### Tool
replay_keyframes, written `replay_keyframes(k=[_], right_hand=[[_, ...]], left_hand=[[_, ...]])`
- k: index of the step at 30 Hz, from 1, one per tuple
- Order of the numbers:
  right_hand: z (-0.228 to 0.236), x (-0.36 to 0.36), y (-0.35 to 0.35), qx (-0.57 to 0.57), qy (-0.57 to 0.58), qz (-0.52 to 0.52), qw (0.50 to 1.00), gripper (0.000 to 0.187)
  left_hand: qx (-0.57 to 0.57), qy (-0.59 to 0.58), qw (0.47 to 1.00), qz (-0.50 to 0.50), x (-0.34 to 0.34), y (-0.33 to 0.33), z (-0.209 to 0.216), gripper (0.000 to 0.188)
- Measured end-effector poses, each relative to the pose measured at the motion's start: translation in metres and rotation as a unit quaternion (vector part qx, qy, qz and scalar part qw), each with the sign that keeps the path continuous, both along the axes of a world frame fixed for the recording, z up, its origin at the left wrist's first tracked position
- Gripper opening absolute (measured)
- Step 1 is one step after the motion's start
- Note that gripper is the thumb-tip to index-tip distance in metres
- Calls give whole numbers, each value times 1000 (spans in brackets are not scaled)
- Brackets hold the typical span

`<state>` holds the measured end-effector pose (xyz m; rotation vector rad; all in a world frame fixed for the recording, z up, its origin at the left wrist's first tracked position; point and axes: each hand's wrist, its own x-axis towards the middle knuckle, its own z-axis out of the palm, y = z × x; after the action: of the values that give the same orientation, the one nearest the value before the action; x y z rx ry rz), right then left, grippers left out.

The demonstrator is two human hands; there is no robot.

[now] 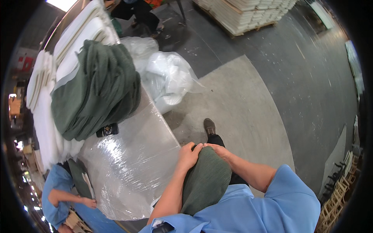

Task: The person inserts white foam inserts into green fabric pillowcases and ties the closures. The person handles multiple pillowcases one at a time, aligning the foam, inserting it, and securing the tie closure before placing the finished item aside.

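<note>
A dark green fabric piece (208, 176) hangs against my body, gathered at its upper edge between both hands. My left hand (189, 156) is closed on that edge, thumb and fingers pinching it. Right beside it, my right hand (216, 150) grips the same edge, and the two hands nearly touch. To the left of them lies a plastic-wrapped table (136, 163). On its far part rests a big heap of dark green fabric pieces (103, 85), folded over one another, with a small black object (107, 130) partly under it.
Thick white padding (42, 116) is stacked along the table's far left side. Clear plastic bags (167, 77) bulge beside the table. A co-worker's hand (89, 202) holds green fabric at lower left. A pallet of stacked pale slabs (248, 15) stands at the back; chair frames (338, 194) line the right.
</note>
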<state>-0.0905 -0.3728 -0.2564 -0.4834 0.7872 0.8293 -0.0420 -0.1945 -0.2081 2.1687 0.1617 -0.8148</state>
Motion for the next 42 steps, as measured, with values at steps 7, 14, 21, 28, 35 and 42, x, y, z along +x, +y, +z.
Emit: replay_keyframes(k=[7,14,21,28,35,42], right_hand=[[-2,11,6,-99,10,91,991,21],[-41,22,6,33,60,143,987,19],[-35,12,8,57,44,109,991,19],[-14,-28,8,93,26,-100,990,16],[-31,-19,14,104,35,-66,992,13],[-24,-5,13,80,71,17,994,21]], left_hand=[[24,-32,999,-26,-2,2,-1,42],[68,-132,989,-28,-13,-5,-11,29],[55,-210,971,-101,-10,-4,5,23],[124,-257,918,-277,-1,-2,15,25],[183,-237,907,-296,0,-4,6,28],[181,-275,901,-283,1,8,-14,29]])
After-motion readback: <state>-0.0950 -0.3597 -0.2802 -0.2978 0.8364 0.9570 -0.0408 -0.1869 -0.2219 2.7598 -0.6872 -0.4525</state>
